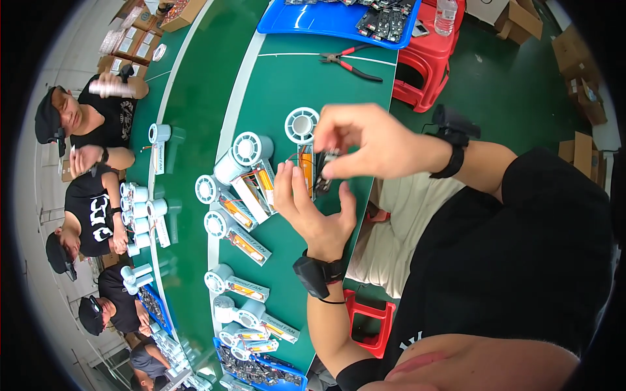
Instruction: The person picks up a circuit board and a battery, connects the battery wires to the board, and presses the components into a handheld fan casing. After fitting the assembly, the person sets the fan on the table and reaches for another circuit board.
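My right hand (375,143) is closed, pinching a small dark circuit board (323,174) beside a light-blue handheld fan. That fan's round head (302,125) points away from me. Its open handle (305,159) shows an orange battery and thin wires. My left hand (312,218) is open, thumb apart from the stretched fingers, around the near end of the handle; its fingertips lie close to the handle, but I cannot tell how firmly they touch. The handle's near end is hidden by my hands. Close by, another open fan (252,150) lies against several similar ones.
Red-handled cutting pliers (349,63) and a blue tray (326,19) of circuit boards lie toward the top. More opened fans (248,246) line the green bench, with another blue tray (261,371) at the bottom. Co-workers (98,221) sit opposite. A red stool (424,72) stands beside the bench.
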A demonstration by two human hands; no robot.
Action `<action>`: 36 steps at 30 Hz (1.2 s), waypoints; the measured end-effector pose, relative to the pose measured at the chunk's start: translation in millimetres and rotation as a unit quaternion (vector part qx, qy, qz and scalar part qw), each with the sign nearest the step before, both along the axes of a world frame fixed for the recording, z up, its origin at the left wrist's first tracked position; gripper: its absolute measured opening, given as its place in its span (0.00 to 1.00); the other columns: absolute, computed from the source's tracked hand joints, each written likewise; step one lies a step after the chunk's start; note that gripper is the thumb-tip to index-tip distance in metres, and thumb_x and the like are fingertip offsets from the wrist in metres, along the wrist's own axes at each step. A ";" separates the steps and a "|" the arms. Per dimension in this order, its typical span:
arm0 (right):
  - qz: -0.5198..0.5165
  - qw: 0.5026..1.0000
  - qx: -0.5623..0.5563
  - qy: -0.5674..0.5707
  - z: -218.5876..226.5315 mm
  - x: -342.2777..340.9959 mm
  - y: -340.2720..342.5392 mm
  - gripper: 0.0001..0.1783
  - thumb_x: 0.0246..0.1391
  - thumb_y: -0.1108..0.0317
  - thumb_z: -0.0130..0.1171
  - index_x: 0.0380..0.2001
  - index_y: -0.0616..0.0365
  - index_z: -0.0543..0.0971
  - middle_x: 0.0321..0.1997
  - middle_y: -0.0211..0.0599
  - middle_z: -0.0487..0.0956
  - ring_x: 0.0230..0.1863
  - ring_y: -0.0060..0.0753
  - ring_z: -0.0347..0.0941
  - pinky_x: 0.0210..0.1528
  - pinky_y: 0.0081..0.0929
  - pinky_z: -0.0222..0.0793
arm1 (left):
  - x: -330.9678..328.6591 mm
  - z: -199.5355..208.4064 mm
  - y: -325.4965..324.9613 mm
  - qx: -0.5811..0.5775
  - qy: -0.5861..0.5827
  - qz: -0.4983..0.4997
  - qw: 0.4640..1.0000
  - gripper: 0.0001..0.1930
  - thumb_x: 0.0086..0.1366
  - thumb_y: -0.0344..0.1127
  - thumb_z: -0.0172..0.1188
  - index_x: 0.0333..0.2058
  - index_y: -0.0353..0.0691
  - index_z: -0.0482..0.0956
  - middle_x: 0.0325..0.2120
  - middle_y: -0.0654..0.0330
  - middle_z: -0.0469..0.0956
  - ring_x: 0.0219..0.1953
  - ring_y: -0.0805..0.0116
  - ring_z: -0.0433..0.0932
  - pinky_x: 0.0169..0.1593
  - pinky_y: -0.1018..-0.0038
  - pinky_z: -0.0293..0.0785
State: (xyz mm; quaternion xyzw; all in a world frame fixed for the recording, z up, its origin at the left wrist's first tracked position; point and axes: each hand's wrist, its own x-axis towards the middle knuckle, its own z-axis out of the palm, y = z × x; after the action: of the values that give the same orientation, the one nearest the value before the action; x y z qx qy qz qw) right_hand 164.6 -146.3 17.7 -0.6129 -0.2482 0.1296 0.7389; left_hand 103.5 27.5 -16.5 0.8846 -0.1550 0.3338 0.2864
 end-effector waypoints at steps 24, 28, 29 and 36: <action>0.033 0.991 -0.132 0.004 -21.1 17.4 20.2 0.11 0.60 0.79 0.55 0.46 0.62 0.77 0.41 0.37 0.80 0.34 0.24 0.80 0.34 0.24 0.77 | 2.3 -9.6 19.0 -0.106 0.114 -0.007 0.988 0.17 0.56 0.22 0.67 0.45 0.37 0.81 0.32 0.55 0.75 0.31 0.56 0.78 0.33 0.67 0.75; 0.043 0.993 -0.064 0.084 -22.8 18.1 14.4 0.09 0.63 0.79 0.53 0.45 0.62 0.77 0.41 0.35 0.79 0.34 0.24 0.80 0.33 0.22 0.77 | 9.7 -9.5 15.7 -0.121 0.140 -0.016 0.983 0.17 0.55 0.22 0.68 0.45 0.38 0.82 0.30 0.56 0.74 0.29 0.58 0.77 0.31 0.67 0.73; 0.046 0.993 -0.052 0.096 -23.1 18.5 12.4 0.08 0.63 0.79 0.52 0.44 0.62 0.77 0.41 0.35 0.79 0.33 0.24 0.80 0.32 0.22 0.77 | 12.5 -10.3 14.9 -0.132 0.145 -0.018 0.980 0.17 0.55 0.22 0.69 0.45 0.38 0.82 0.29 0.57 0.74 0.29 0.58 0.77 0.30 0.67 0.73; 0.059 0.991 -0.039 0.117 -18.5 23.0 15.4 0.09 0.64 0.78 0.54 0.46 0.61 0.75 0.42 0.36 0.80 0.33 0.24 0.80 0.28 0.19 0.75 | 14.2 -19.4 16.5 -0.164 0.187 -0.053 0.967 0.16 0.55 0.20 0.68 0.44 0.37 0.82 0.29 0.55 0.73 0.28 0.58 0.76 0.30 0.67 0.72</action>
State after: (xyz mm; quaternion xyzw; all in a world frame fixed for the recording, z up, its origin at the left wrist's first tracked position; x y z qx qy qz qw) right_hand 187.6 -130.8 -0.9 -0.6060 -0.1905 0.2537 0.7295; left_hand 117.7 44.0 -35.9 0.8628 -0.0888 0.1671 0.4688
